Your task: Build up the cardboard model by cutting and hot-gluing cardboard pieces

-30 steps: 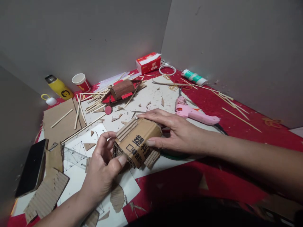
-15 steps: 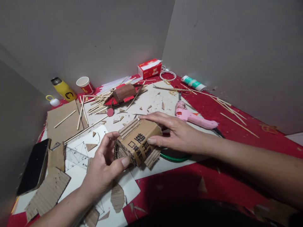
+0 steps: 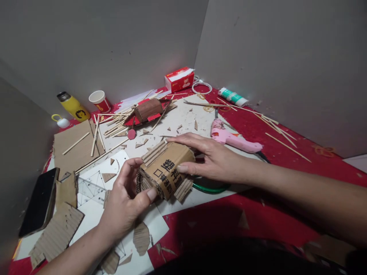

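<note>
Between my hands is a small cardboard model [image 3: 168, 164], a folded brown body with black printed characters and corrugated strips along its sides. My left hand [image 3: 129, 194] grips its near left end, thumb on the lower edge and fingers curled behind. Across its top and right end lies my right hand [image 3: 197, 154], thumb pressed on the printed face and fingers over the far edge. The model's underside is hidden. Beyond it rests a red and brown boat-shaped cardboard model [image 3: 148, 111] among thin wooden sticks [image 3: 116, 126].
A pink glue gun [image 3: 236, 141] lies to the right, near a green ring-like edge [image 3: 212, 189]. Cardboard scraps [image 3: 59, 231], a phone [image 3: 38, 200] and a drawn sheet [image 3: 91, 187] are at left. Behind stand a yellow bottle [image 3: 73, 107], paper cup [image 3: 100, 102] and tissue pack [image 3: 179, 80].
The whole view has shifted slightly, with things sitting a little further left and higher. Both hands keep the same hold on the cardboard model.
</note>
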The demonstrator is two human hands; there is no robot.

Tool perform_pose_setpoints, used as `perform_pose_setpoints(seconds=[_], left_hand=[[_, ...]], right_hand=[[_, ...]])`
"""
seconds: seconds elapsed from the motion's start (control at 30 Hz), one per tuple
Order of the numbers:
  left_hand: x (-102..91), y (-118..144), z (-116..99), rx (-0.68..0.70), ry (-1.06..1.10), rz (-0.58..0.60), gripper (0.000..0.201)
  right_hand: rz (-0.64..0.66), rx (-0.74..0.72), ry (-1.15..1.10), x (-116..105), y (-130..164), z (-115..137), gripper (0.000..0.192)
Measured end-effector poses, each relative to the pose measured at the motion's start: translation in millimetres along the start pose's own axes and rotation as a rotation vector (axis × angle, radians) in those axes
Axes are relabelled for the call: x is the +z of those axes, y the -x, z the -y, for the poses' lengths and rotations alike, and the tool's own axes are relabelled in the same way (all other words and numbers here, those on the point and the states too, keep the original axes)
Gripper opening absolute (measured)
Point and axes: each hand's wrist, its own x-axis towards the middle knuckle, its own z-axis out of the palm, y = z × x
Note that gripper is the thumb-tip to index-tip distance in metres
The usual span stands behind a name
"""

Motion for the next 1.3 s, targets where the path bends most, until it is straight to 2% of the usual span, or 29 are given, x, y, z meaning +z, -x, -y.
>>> perform_pose_setpoints(seconds=[0.13, 0.33, 0.73, 1.0, 1.17, 1.3], left_hand=[[-2.8, 1, -3, -0.019, 0.087, 0.060, 0.055], [-1.7, 0, -6, -0.063, 0.057, 0.046, 0.055], [-2.5, 1, -2, -0.057, 0.027, 0.069, 0.054], [1.8, 6, -10, 0.007, 0.196, 0.080, 0.064], [-0.6, 8, -14, 0.043, 0.162, -0.001, 0.041], [1.1, 8, -12, -0.002, 0.200, -0.003, 0.036]], right_hand=[[0.002, -0.004, -0.008, 0, 0, 0, 0.064], [-0.001, -0.009, -0.008, -1, 0, 1, 0.060], [0.005, -0.054, -0.016, 0, 1, 0, 0.061], [-0.070, -0.150, -0.048, 0, 1, -7, 0.060], [-0.137, -0.253, -0.055, -2, 3, -10, 0.062], [-0.139, -0.291, -0.048, 0, 3, -11, 0.065]])
